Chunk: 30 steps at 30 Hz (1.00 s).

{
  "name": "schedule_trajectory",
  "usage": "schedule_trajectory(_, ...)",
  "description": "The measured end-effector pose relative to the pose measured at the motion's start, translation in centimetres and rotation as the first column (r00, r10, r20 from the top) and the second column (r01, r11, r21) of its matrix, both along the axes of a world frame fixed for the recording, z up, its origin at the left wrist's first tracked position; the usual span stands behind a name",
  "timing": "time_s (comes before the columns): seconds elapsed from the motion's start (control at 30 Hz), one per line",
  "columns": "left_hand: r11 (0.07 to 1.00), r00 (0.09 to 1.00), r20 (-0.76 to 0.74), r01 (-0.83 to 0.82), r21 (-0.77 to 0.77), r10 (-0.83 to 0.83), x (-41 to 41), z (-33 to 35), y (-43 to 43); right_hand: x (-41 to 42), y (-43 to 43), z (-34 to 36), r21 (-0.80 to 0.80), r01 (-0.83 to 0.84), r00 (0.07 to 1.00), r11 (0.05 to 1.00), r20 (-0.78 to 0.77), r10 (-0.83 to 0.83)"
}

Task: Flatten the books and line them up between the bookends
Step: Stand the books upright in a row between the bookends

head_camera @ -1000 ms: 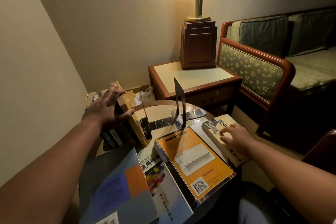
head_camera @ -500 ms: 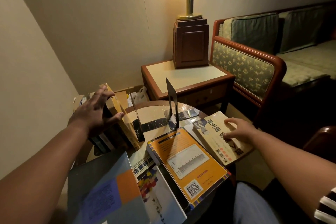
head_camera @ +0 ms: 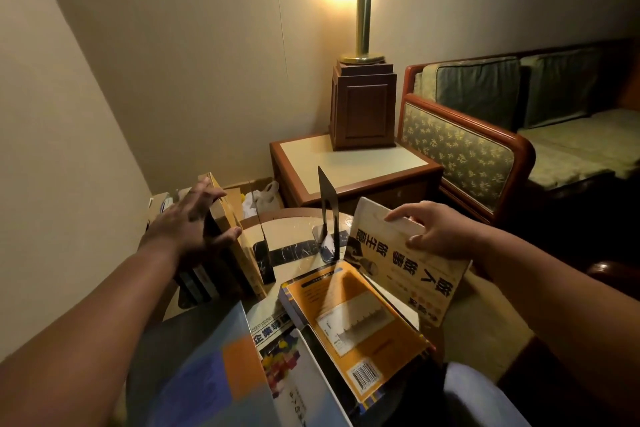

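My left hand (head_camera: 192,227) rests with spread fingers on a row of upright books (head_camera: 221,253) that leans against the left bookend (head_camera: 265,250). The right bookend (head_camera: 327,211), a black metal plate, stands on the round table with a gap between the two. My right hand (head_camera: 438,230) grips the top edge of a cream book with large dark characters (head_camera: 405,260), tilted up off the table just right of the right bookend. An orange book (head_camera: 356,326) lies flat in front, with a white book (head_camera: 301,367) and a blue-and-orange book (head_camera: 207,374) nearer me.
A square wooden side table (head_camera: 353,166) with a brass lamp on a wooden base (head_camera: 363,107) stands behind the round table. A wooden-framed sofa (head_camera: 485,142) is at the right. A cardboard box with a plastic bag (head_camera: 263,198) sits by the wall.
My right hand has lifted the cream book from lying flat on the table to a tilted, raised position. My left hand stays on the upright books.
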<state>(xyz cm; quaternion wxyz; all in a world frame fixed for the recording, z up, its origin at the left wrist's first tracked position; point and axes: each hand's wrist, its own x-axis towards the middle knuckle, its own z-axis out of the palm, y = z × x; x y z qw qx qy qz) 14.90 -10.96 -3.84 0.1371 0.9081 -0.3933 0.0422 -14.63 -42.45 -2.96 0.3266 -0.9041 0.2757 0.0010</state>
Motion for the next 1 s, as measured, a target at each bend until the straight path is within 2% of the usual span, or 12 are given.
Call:
schedule_trajectory(0.17,1.000,1.000,-0.023,-0.018,-0.001,0.018,-0.6,0.3,0.0,-0.5,3.1,1.7,0.235,-0.020,0.998,0.972,0.070,0.003)
schedule_trajectory(0.3,1.000,1.000,-0.014,-0.017,0.006,0.017,-0.8,0.4,0.0,-0.2,6.7,-2.1,0.524,0.037,0.979,0.851,0.152,-0.136)
schedule_trajectory(0.43,1.000,1.000,-0.009,-0.015,-0.001,0.015,-0.8,0.4,0.1,0.0,8.1,-6.5,0.653,0.134,0.967,0.746,0.078,-0.242)
schedule_trajectory(0.5,1.000,1.000,0.000,-0.016,0.003,0.016,-0.8,0.4,0.0,0.0,7.7,-7.8,0.625,0.210,0.965,0.752,-0.007,-0.264)
schedule_trajectory(0.57,1.000,1.000,-0.002,-0.011,-0.004,0.011,-0.8,0.4,-0.1,-0.1,7.3,-8.6,0.467,0.238,0.971,0.851,-0.122,-0.205)
schedule_trajectory(0.67,1.000,1.000,-0.003,-0.013,-0.008,0.013,-0.6,0.3,-0.1,-0.1,6.9,-8.9,0.191,0.109,0.969,0.976,-0.238,-0.062)
schedule_trajectory(0.73,1.000,1.000,0.010,-0.013,-0.005,0.013,-0.5,0.1,-0.2,0.3,6.1,-9.0,0.072,0.054,0.977,0.996,-0.208,-0.038)
schedule_trajectory(0.8,1.000,1.000,0.026,-0.012,-0.005,0.012,-0.4,-0.1,-0.3,1.1,5.1,-9.5,-0.020,0.035,0.995,0.999,-0.093,-0.037)
schedule_trajectory(0.83,1.000,0.999,0.033,-0.012,-0.006,0.012,-0.3,-0.2,-0.4,1.6,4.6,-9.6,-0.015,0.026,0.999,1.000,-0.046,-0.027)
schedule_trajectory(0.9,1.000,0.999,0.048,-0.012,-0.005,0.012,-0.1,-0.3,-0.4,2.9,4.0,-9.8,0.136,0.009,1.000,0.991,-0.019,-0.006)
schedule_trajectory(1.0,1.000,0.999,0.046,-0.007,-0.003,0.007,0.1,-0.4,-0.4,4.7,3.4,-10.4,0.342,-0.001,0.994,0.940,-0.106,0.040)
